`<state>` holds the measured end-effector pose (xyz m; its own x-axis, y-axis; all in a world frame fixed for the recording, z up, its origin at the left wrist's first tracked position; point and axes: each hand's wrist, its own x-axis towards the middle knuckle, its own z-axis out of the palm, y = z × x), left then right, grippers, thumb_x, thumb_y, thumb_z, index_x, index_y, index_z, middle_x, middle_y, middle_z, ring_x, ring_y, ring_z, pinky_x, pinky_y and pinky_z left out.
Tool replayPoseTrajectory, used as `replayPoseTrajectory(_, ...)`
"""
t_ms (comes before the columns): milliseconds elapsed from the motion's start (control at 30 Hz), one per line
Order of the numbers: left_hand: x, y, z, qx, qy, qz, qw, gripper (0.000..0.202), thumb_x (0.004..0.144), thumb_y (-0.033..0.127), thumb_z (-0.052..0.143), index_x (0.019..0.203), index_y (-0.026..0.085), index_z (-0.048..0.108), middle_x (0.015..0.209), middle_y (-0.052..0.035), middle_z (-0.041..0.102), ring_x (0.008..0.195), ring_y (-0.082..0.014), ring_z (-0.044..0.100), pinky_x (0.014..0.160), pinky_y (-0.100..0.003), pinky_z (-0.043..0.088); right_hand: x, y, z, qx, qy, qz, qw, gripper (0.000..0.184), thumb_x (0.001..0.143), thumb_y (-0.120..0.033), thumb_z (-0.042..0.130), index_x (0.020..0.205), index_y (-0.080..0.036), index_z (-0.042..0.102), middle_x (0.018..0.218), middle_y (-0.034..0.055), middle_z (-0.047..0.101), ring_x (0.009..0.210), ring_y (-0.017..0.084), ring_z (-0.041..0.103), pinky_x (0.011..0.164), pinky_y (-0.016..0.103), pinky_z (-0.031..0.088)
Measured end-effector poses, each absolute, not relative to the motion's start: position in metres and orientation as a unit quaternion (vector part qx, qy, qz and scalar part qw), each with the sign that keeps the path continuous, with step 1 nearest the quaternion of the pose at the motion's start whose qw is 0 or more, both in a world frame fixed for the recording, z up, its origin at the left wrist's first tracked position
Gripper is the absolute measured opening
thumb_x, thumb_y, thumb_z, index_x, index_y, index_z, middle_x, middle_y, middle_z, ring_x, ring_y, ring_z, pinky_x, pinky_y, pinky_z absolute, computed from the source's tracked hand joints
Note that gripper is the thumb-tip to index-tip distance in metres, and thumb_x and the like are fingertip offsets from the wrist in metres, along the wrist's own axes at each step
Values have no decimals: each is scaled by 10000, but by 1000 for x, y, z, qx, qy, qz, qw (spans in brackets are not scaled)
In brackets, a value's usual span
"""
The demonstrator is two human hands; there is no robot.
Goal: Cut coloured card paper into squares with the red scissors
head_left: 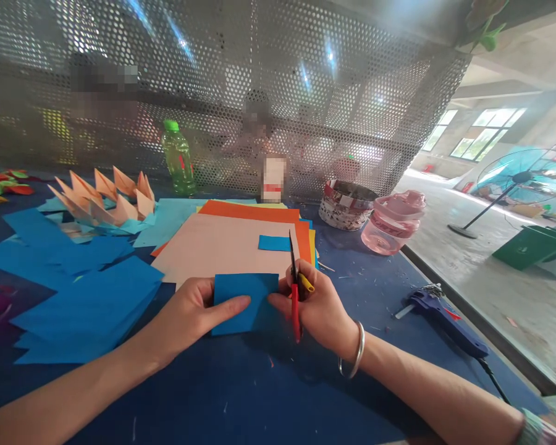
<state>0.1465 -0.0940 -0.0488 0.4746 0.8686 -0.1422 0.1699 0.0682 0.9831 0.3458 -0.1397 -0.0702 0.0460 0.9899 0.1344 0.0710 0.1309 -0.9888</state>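
Note:
A piece of blue paper (pixel 254 284) is held upright between my two hands over the table. My left hand (pixel 201 312) grips its left side, the thumb lying across the front. On the right edge, my right hand (pixel 327 309) pinches the same paper with thumb and finger. That hand also carries scissors (pixel 296 315) with red and yellow handles, blades pointing up and away. Beyond the hands lies a stack of pale pink paper (pixel 222 238) and orange paper (pixel 254 209), with a small blue strip (pixel 273 243) on top.
Blue sheets (pixel 92 309) spread at the left, near a folded peach paper ring (pixel 115 204). A green bottle (pixel 176 157) stands by the perforated metal screen (pixel 306 80). A round container (pixel 345 207), pink bottle (pixel 393 222) and glue gun (pixel 449 324) occupy the right side.

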Motion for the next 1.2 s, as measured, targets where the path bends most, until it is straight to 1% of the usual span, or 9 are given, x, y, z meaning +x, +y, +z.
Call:
replayPoseTrajectory(67, 146, -95, -48, 642, 430, 297, 561, 136, 646, 369, 804, 653, 239, 764, 489, 23, 682, 489, -202, 643, 401, -239, 482, 344, -141, -70, -488, -530, 459, 520, 345, 668, -234, 778, 762, -227, 447, 692, -82, 515, 522, 76, 438, 478, 203, 385)
replayPoseTrajectory(200, 147, -95, -47, 671, 447, 284, 519, 262, 664, 345, 801, 457, 242, 678, 332, 63, 531, 312, -116, 481, 312, -205, 360, 342, -143, -67, -490, -537, 452, 517, 340, 690, -285, 787, 767, -218, 463, 680, -80, 508, 531, 73, 450, 486, 196, 403)
replayPoseTrajectory(300, 146, -92, -47, 621, 428, 279, 595, 112, 711, 355, 776, 706, 243, 783, 531, 18, 708, 485, -196, 656, 452, -254, 516, 344, -144, -59, -478, -535, 475, 509, 319, 812, -435, 691, 822, -225, 450, 609, -83, 511, 502, 83, 495, 477, 197, 422)
replayPoseTrajectory(433, 143, -89, -44, 530, 424, 322, 660, 259, 721, 350, 788, 935, 204, 789, 830, -68, 807, 800, -296, 746, 740, -380, 604, 348, -149, -43, -503, -553, 505, 430, 377, 940, -590, 421, 824, -232, 446, 421, -89, 464, 334, 99, 449, 367, 206, 363)
replayPoseTrajectory(567, 144, -89, -40, 462, 398, 365, 704, 292, 742, 333, 786, 1010, 217, 771, 982, -73, 801, 883, -275, 747, 854, -392, 587, 348, -153, -41, -526, -568, 496, 393, 382, 886, -591, 536, 782, -232, 456, 451, -86, 467, 350, 84, 438, 362, 194, 346)
replayPoseTrajectory(700, 145, -92, -38, 453, 397, 372, 706, 266, 753, 327, 780, 981, 190, 780, 1006, -91, 794, 943, -292, 739, 869, -383, 586, 343, -152, -51, -509, -556, 520, 403, 384, 836, -566, 632, 926, -206, 528, 567, -56, 573, 506, 113, 584, 508, 215, 473)
replayPoseTrajectory(833, 145, -95, -37, 420, 399, 384, 719, 364, 740, 300, 791, 1093, 220, 749, 1063, -81, 779, 962, -289, 736, 866, -370, 590, 340, -152, -49, -497, -535, 530, 431, 441, 799, -611, 648, 923, -207, 522, 669, -37, 585, 573, 127, 602, 549, 245, 516)
replayPoseTrajectory(1000, 146, -100, -35, 402, 398, 381, 731, 429, 711, 296, 810, 1127, 222, 736, 1044, -98, 781, 915, -322, 745, 787, -407, 617, 343, -161, -35, -485, -613, 468, 412, 379, 919, -599, 464, 909, -225, 529, 796, 15, 589, 758, 181, 598, 731, 328, 547)
replayPoseTrajectory(1200, 149, -104, -34, 390, 387, 408, 729, 337, 713, 295, 812, 1044, 245, 769, 945, -59, 806, 806, -274, 764, 705, -337, 624, 341, -166, -36, -498, -670, 396, 383, 305, 912, -525, 517, 987, -230, 529, 832, 28, 577, 614, 172, 564, 605, 346, 522)
